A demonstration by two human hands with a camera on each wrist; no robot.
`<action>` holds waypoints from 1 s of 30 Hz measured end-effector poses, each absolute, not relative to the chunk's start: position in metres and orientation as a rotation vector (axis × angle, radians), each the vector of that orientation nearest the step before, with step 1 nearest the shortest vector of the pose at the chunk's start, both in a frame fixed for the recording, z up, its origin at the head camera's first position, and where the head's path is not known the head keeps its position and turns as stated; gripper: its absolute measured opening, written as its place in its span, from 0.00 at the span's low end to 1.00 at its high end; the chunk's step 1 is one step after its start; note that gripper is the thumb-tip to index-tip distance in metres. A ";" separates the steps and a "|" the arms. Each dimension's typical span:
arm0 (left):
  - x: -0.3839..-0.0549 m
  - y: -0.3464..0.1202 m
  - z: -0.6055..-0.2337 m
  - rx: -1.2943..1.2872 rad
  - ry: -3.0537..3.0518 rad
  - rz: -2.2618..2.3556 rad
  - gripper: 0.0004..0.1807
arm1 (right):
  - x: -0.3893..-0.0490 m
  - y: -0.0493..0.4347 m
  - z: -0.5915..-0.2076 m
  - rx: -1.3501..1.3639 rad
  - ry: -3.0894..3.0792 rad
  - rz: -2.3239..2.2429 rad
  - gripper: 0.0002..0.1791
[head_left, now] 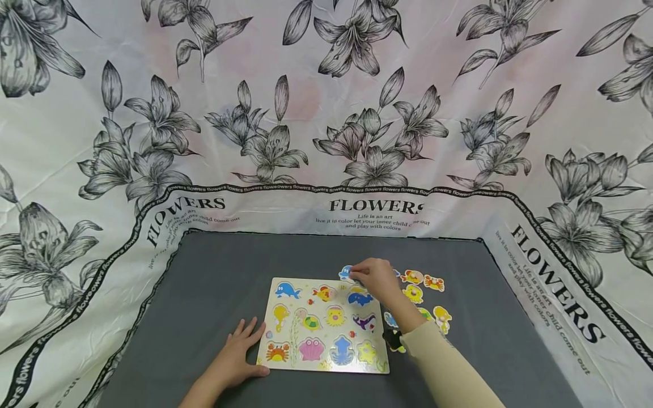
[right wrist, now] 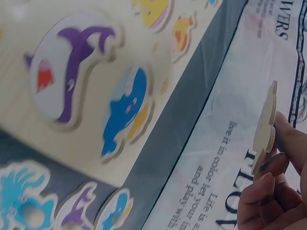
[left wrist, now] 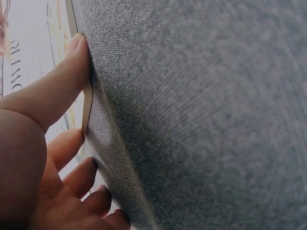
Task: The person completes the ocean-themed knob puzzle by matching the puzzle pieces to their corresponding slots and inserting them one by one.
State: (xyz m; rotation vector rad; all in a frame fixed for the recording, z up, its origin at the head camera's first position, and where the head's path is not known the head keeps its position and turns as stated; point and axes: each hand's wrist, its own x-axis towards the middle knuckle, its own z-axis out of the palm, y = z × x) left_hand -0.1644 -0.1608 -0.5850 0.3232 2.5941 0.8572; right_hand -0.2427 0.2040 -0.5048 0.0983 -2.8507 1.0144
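Observation:
A pale wooden puzzle board [head_left: 304, 290], printed with colourful sea animals, lies on the grey cloth. At its lower left corner my left hand [head_left: 236, 354] rests with fingers spread, fingertips by the left edge and thumb at the near edge. The left wrist view shows the thumb [left wrist: 72, 64] against the board's side. Over the far right edge, my right hand [head_left: 380, 279] pinches a puzzle piece [head_left: 345, 273] with a blue and white face. Seen from the right wrist, that piece [right wrist: 265, 129] is held edge-on between thumb and fingers, its plain wooden back showing.
Right of the board several loose pieces lie together, among them a red crab [head_left: 434, 283], a yellow seahorse [head_left: 442, 318] and a black piece [head_left: 394, 340]. A blue octopus piece [right wrist: 24, 194] shows beside the board. A flower-printed cloth [head_left: 285, 209] hangs behind.

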 end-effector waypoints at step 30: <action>-0.162 -0.159 -0.583 0.324 2.626 0.886 0.62 | -0.258 0.136 -0.510 0.214 -2.920 0.857 0.07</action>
